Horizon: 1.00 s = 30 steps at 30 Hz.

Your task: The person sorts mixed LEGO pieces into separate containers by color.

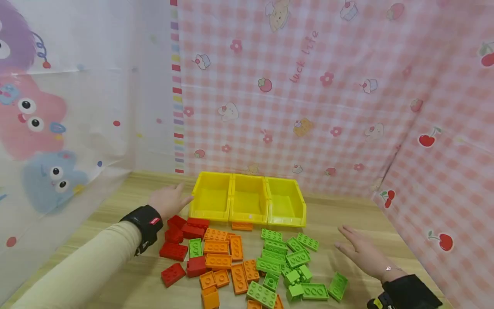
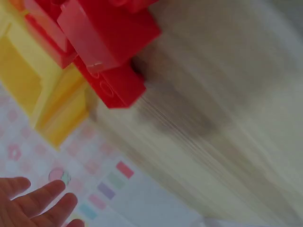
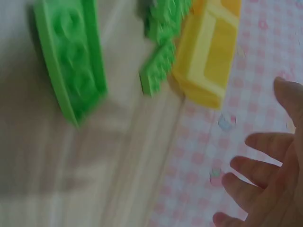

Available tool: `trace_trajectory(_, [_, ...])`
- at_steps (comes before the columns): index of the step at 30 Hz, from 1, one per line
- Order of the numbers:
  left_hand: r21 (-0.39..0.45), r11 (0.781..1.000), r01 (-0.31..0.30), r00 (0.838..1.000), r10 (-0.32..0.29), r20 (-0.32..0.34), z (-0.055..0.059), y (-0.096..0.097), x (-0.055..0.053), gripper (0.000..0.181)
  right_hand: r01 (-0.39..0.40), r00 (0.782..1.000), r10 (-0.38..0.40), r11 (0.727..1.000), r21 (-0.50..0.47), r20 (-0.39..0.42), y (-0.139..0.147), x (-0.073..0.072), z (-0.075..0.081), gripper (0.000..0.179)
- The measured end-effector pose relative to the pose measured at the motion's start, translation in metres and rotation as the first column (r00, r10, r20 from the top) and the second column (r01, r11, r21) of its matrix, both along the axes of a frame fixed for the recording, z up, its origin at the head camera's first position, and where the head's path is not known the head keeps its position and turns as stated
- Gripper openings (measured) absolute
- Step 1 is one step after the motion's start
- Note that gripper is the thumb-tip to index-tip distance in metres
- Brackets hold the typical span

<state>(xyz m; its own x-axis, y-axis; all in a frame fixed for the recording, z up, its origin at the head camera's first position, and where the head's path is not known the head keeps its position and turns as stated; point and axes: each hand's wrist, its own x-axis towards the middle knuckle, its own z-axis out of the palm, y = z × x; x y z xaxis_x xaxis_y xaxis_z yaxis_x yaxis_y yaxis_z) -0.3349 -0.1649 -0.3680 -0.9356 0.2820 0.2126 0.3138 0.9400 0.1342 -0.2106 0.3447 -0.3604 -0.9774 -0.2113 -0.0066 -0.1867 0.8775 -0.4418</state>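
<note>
My left hand (image 1: pixel 170 201) is held with fingers extended beside the left end of a row of three yellow bins (image 1: pixel 248 219), just above a cluster of red bricks (image 1: pixel 173 251). In the left wrist view, its spread fingers hold nothing, and red bricks (image 2: pixel 109 38) show large near the bin. My right hand (image 1: pixel 364 253) hovers at the right, fingers loosely straight and nothing in them. Nearest to it is a green brick (image 1: pixel 338 286), seen with its hollow side up in the right wrist view. Orange bricks (image 1: pixel 218 260) lie mid-table, and more green bricks (image 1: pixel 275 257) lie right of them.
The wooden table (image 1: pixel 332 210) meets a pink checked cloth wall (image 1: pixel 270 107) behind the bins. A white cartoon sheet (image 1: pixel 96 128) hangs at the left, and another checked sheet (image 1: pixel 455 171) at the right. One green brick (image 1: pixel 195 248) lies among the red ones.
</note>
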Motion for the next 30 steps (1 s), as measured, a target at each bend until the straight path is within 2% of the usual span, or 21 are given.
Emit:
trace_trajectory(3, [-0.02,0.997,-0.077,0.996,0.077,0.046,-0.004,0.012,-0.016,0.068,-0.042,0.999,0.042,0.999,-0.028,0.001,-0.019,0.002,-0.008,0.066])
trace_trajectory(7, [-0.03,0.984,-0.173,0.981,0.175,0.084,-0.012,0.021,-0.03,0.069,-0.11,0.994,0.111,0.993,-0.05,0.013,-0.047,0.001,-0.018,0.053])
trace_trajectory(10, [-0.034,0.977,-0.208,0.973,0.211,0.091,-0.021,0.023,-0.038,0.057,-0.196,0.981,0.196,0.98,-0.022,-0.006,-0.064,-0.003,-0.024,0.044])
trace_trajectory(13, [-0.007,0.973,-0.229,0.968,0.229,0.103,-0.028,0.021,-0.043,0.045,-0.295,0.952,0.298,0.954,0.05,-0.066,-0.075,-0.013,-0.032,0.038])
trace_trajectory(17, [0.051,0.978,-0.201,0.972,0.193,0.135,-0.029,0.019,-0.047,0.04,-0.357,0.926,0.365,0.93,0.091,-0.098,-0.078,-0.025,-0.04,0.036])
trace_trajectory(19, [0.075,0.983,-0.168,0.976,0.156,0.149,-0.027,0.021,-0.045,0.039,-0.365,0.925,0.372,0.927,0.085,-0.083,-0.077,-0.03,-0.043,0.037])
trace_trajectory(23, [0.084,0.992,-0.098,0.988,0.086,0.131,-0.025,0.029,-0.042,0.038,-0.371,0.922,0.38,0.922,0.113,-0.077,-0.072,-0.034,-0.049,0.04])
trace_trajectory(28, [0.111,0.993,-0.035,0.994,0.023,0.105,-0.032,0.038,-0.039,0.034,-0.361,0.922,0.375,0.922,0.142,-0.094,-0.065,-0.033,-0.056,0.042])
trace_trajectory(30, [0.123,0.992,-0.023,0.995,0.011,0.097,-0.035,0.042,-0.04,0.034,-0.348,0.929,0.361,0.928,0.131,-0.087,-0.061,-0.031,-0.057,0.041])
